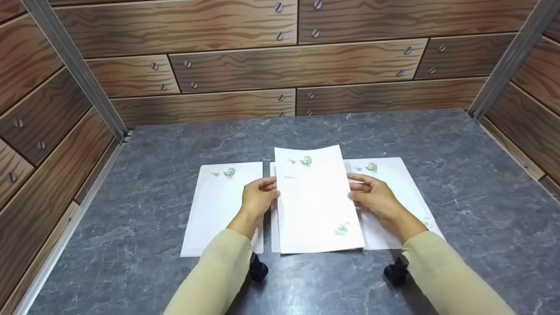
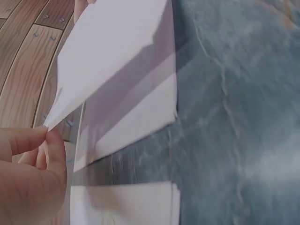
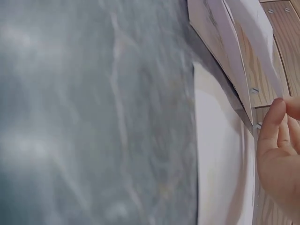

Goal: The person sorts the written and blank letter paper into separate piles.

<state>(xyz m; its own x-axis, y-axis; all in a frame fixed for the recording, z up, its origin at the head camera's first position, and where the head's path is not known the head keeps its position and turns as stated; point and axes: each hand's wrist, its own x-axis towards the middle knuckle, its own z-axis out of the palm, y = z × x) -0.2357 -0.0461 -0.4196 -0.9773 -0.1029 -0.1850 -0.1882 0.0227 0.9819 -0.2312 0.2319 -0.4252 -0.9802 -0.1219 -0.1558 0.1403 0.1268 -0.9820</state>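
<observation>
A white sheet of paper (image 1: 315, 201) with small green prints near its top and lower right is held up over the middle of the table. My left hand (image 1: 258, 199) pinches its left edge between thumb and fingers, as the left wrist view also shows at the paper's edge. At the opposite edge, my right hand (image 1: 376, 197) pinches the sheet the same way. Beneath it lies more white paper (image 1: 274, 227), mostly hidden. To the left rests a paper stack (image 1: 218, 210) with a similar green print; on the right is another paper pile (image 1: 393, 188), partly under my right forearm.
The papers lie on a dark grey marbled tabletop (image 1: 319, 284). Wood-patterned panels (image 1: 245, 65) close off the back and both sides, with grey metal posts (image 1: 78, 70) at the corners. A black device (image 1: 258, 269) hangs under each wrist.
</observation>
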